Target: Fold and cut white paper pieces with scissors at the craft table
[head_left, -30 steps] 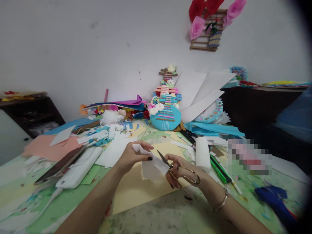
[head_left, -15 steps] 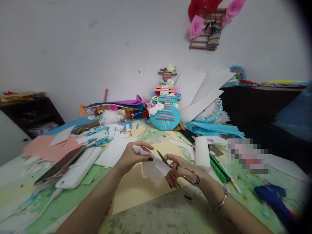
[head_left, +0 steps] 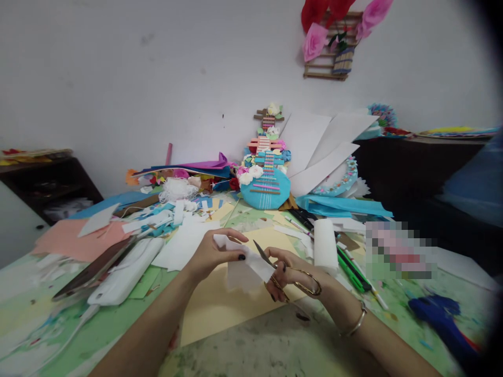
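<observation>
Between the thumb and fingers of my left hand [head_left: 214,252] is a piece of thin white paper [head_left: 249,269], folded along its upper edge and hanging down. My right hand [head_left: 288,267] grips gold-handled scissors [head_left: 307,283], its fingers around the handles. One dark blade points up and left, close against the paper's right part; the other blade is hidden, so I cannot tell how far the scissors are parted. Under both hands lies a sheet of pale yellow paper [head_left: 220,314] on the stained green tabletop.
A white roll [head_left: 325,245] and green cutter [head_left: 351,272] lie right of my hands, a blue glue gun [head_left: 442,319] farther right. A white power bank [head_left: 126,272] with a cable and a phone [head_left: 92,267] lie left. Behind stands a blue paper guitar [head_left: 265,189].
Both hands, the white paper and the scissors hold nearly the same pose. The whole view has shifted very slightly.
</observation>
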The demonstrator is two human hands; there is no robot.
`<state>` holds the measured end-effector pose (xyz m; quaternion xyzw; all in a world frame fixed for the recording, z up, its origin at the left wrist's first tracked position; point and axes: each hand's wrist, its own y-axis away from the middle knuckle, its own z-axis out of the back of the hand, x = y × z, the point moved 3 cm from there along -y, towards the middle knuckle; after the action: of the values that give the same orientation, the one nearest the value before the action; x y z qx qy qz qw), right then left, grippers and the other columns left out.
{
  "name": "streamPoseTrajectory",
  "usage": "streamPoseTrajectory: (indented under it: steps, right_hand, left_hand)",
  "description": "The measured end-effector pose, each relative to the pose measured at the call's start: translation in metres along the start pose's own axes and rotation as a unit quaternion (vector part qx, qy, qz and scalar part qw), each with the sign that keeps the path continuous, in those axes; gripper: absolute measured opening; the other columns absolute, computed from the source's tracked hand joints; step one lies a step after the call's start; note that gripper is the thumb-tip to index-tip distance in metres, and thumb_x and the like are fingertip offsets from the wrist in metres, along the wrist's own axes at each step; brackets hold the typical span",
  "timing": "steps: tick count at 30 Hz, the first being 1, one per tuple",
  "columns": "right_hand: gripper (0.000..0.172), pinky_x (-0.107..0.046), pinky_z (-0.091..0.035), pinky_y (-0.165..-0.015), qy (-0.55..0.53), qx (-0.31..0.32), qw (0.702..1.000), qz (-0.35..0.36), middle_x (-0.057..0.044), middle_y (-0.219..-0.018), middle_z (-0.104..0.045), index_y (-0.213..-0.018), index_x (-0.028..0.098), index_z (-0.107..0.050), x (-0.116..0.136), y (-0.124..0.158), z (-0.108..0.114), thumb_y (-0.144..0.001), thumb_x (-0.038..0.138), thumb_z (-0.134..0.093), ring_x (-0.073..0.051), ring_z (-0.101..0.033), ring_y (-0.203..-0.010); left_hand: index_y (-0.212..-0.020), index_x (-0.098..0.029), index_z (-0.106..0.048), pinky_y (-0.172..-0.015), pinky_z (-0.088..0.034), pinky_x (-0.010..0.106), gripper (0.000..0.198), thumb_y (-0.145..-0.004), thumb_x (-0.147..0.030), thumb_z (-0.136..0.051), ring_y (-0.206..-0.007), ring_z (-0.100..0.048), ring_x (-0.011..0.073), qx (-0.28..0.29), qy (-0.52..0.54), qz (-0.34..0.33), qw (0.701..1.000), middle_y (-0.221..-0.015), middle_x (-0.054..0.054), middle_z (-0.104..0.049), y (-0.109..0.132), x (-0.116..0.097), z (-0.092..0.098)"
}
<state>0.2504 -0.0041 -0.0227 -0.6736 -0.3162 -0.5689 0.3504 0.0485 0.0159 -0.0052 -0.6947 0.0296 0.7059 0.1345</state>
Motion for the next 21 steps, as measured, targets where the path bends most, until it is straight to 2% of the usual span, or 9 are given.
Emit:
streamPoseTrajectory:
  steps: [3, 5, 10, 15, 21]
  right_hand:
    - [0.032, -0.027, -0.038, -0.056, 0.007, -0.001, 1.000, 0.002, 0.003, -0.059, -0.052, -0.097, 0.017, -0.041, 0.003, 0.000, 0.000, -0.082, 0.042, -0.053, -0.011, -0.048, -0.053]
    - [0.031, -0.027, -0.037, -0.056, 0.008, 0.004, 1.000, 0.001, 0.002, -0.059, -0.053, -0.097, 0.017, -0.041, 0.005, 0.000, 0.000, -0.082, 0.042, -0.052, -0.011, -0.048, -0.052]
    - [0.030, -0.025, -0.036, -0.054, 0.012, 0.015, 1.000, -0.004, 0.000, -0.063, -0.057, -0.096, 0.016, -0.042, 0.006, 0.000, 0.001, -0.081, 0.040, -0.053, -0.011, -0.049, -0.053]
    - [0.034, -0.027, -0.037, -0.055, 0.000, 0.010, 1.000, -0.019, 0.001, -0.061, -0.057, -0.095, 0.018, -0.040, 0.010, -0.002, -0.001, -0.078, 0.042, -0.055, -0.012, -0.050, -0.052]
    - [0.039, -0.027, -0.039, -0.055, 0.017, -0.015, 0.998, -0.055, 0.001, -0.060, -0.056, -0.095, 0.017, -0.041, 0.019, 0.000, -0.004, -0.073, 0.045, -0.058, -0.012, -0.051, -0.052]
  left_hand:
    - [-0.084, -0.012, -0.067, -0.051, -0.040, 0.018, 0.030, -0.062, -0.030, -0.074, -0.059, -0.055, 0.0111, -0.007, 0.027, -0.027, 0.999, -0.070, 0.004, -0.064, 0.000, -0.003, 0.004]
    - [-0.080, -0.011, -0.066, -0.050, -0.038, 0.019, 0.027, -0.066, -0.034, -0.071, -0.056, -0.053, 0.0104, -0.014, 0.049, -0.033, 0.998, -0.065, 0.003, -0.062, -0.001, -0.004, 0.006]
    - [-0.072, -0.012, -0.063, -0.047, -0.034, 0.018, 0.024, -0.066, -0.034, -0.071, -0.049, -0.049, 0.0080, -0.041, 0.075, -0.026, 0.996, -0.057, -0.001, -0.058, -0.002, -0.003, 0.007]
    - [-0.071, -0.012, -0.063, -0.046, -0.034, 0.017, 0.024, -0.068, -0.035, -0.070, -0.049, -0.049, 0.0075, -0.028, 0.093, -0.015, 0.995, -0.056, -0.001, -0.058, -0.003, 0.002, 0.009]
    - [-0.071, -0.011, -0.065, -0.047, -0.034, 0.016, 0.023, -0.067, -0.033, -0.071, -0.050, -0.047, 0.0068, -0.007, 0.047, -0.012, 0.999, -0.056, -0.001, -0.057, -0.003, 0.004, 0.007]
